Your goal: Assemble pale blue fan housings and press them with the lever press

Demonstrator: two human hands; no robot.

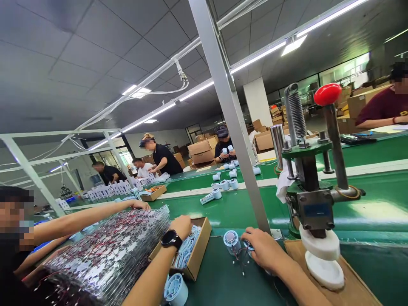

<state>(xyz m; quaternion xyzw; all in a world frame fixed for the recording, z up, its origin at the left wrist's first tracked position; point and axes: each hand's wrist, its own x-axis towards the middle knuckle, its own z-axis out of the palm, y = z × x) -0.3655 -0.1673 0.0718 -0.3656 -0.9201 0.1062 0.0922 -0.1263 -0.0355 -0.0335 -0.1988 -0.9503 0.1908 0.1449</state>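
My left hand [181, 226], with a dark watch on its wrist, is over the back of a cardboard box [201, 250] of light-blue cords [188, 248]. Its fingers curl inward, and anything in them is hidden. On the green bench, my right hand [263, 246] grips a light-blue round housing [247, 244], mostly covered by the fingers. Just left of it stands a similar light-blue housing [231, 241] with a round metal part in its top and thin wires at its base. Another light-blue housing [176, 290] lies at the front, below the box.
A hand press [315, 204] with a red knob and white pads stands at right on cardboard [357, 276]. At left is a tall stack of wired silvery parts [127, 238], a co-worker's hand [140, 204] on it. A grey post [236, 110] rises mid-bench; more housings [225, 184] lie beyond.
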